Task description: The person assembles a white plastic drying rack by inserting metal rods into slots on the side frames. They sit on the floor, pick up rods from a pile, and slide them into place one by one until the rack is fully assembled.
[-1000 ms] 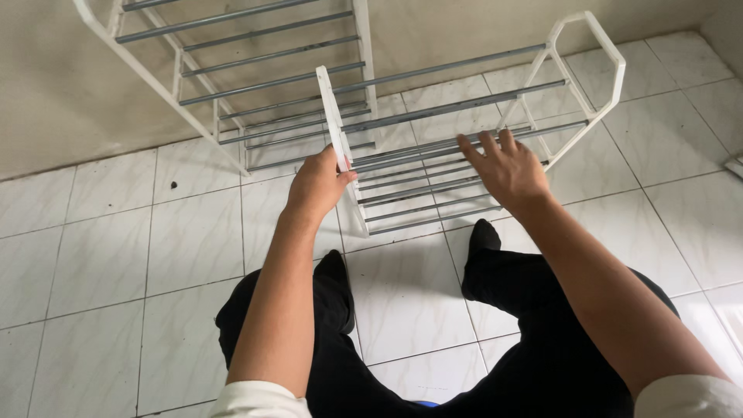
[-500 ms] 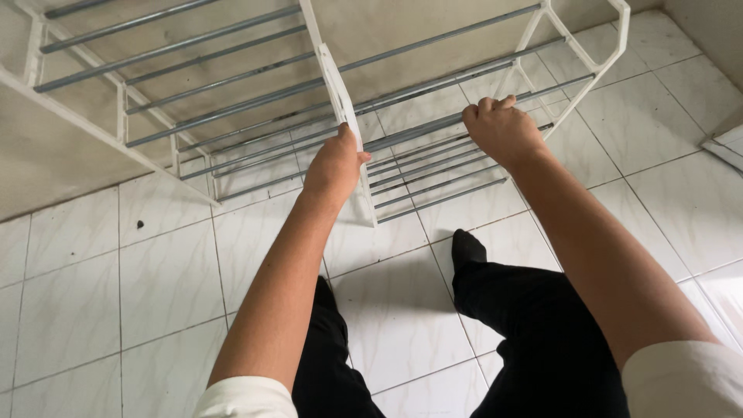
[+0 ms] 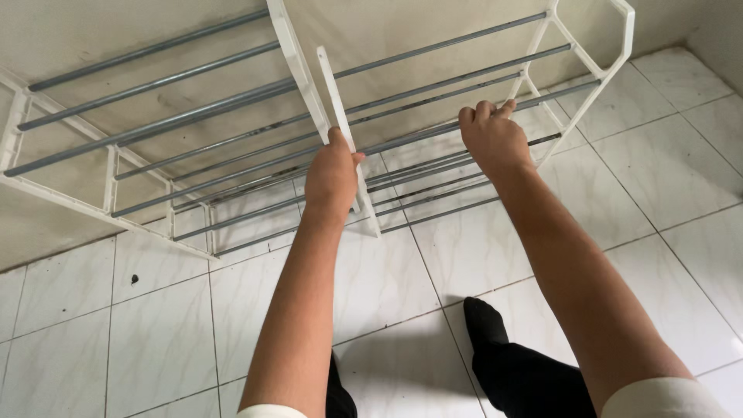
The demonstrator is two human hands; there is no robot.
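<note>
— Down by the floor tiles (image 3: pixel 433 271), what comes first in view?
— A foot in a black sock (image 3: pixel 486 319), then two bare forearms reaching up and away from the person.
— And the left hand (image 3: pixel 333 176)?
— It is clamped round the white end panel (image 3: pixel 340 116) of the nearer shoe rack (image 3: pixel 495 108), thumb on the right face, fingers hidden behind it.
— The right hand (image 3: pixel 491 139)?
— Curled shut over one of that rack's grey rods (image 3: pixel 433 131), about midway along it. The rods run left to right, rising toward the far right end frame (image 3: pixel 596 70), so the rack's long axis lies across the person, between the two hands.
— Farther off?
— A second rack (image 3: pixel 139 131) just beside it on the left, then the beige wall (image 3: pixel 387 31).
</note>
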